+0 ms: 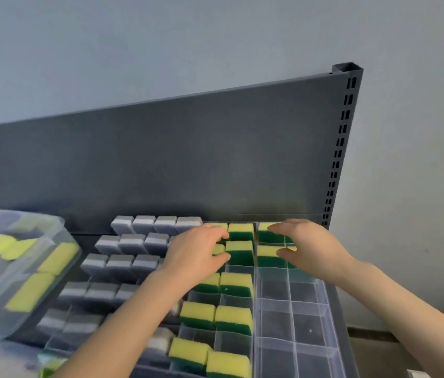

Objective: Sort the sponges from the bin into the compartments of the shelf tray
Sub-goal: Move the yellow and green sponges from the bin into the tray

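A clear tray (291, 300) with many small compartments lies on the shelf. Grey sponges (130, 242) fill its left columns and yellow-green sponges (233, 317) stand in the middle columns. My left hand (193, 255) reaches over the back middle compartments and pinches a yellow-green sponge (218, 249) between its curled fingers and thumb. My right hand (308, 246) hovers over the back right compartments, its fingers loosely spread and touching the yellow-green sponges (268, 253) there. The clear bin (61, 227) at the left holds several yellow sponges (31, 291).
A dark grey back panel (188, 159) rises right behind the tray, ending in a slotted upright post (343, 132) at the right. The right-hand tray compartments (306, 331) nearer to me hold nothing. A pale wall lies beyond.
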Demonstrator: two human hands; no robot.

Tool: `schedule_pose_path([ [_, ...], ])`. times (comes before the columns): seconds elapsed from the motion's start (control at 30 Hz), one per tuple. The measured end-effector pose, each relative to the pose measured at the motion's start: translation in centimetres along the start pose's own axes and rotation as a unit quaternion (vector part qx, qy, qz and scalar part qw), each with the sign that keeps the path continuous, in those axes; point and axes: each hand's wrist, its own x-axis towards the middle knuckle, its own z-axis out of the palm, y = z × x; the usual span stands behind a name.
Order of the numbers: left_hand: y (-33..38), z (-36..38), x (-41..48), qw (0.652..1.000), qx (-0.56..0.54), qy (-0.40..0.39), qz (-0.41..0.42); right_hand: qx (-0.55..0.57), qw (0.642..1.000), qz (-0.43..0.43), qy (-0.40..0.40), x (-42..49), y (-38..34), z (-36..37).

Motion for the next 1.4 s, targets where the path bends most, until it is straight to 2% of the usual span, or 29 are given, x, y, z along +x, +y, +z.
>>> schedule_pose_path([
  [0.17,-6.3,-2.5,-5.0,0.991,0.036,0.013,-0.129,0.007,0.999,-0.035,-0.001,1.7,-5.6,1.1],
  [0.4,-15.2,-5.7,-11.9,0.971,0.094,0.003,-0.218,-0.032,0.999,-0.044,0.002,3.7,-14.9,3.4],
  [0.6,-23.4,-8.6,-18.3,0.964,0.107,-0.005,-0.244,-0.068,0.996,-0.058,-0.011,5.5,-24.4,5.6],
  [1.0,-38.1,-12.2,-27.8,0.954,0.088,0.009,-0.286,-0.036,0.994,-0.100,-0.027,10.1,-40.5,10.3],
  [1.4,-48.7,-11.6,-27.6,0.949,0.073,0.015,-0.306,-0.009,0.989,-0.147,-0.009,19.9,-48.2,13.9],
])
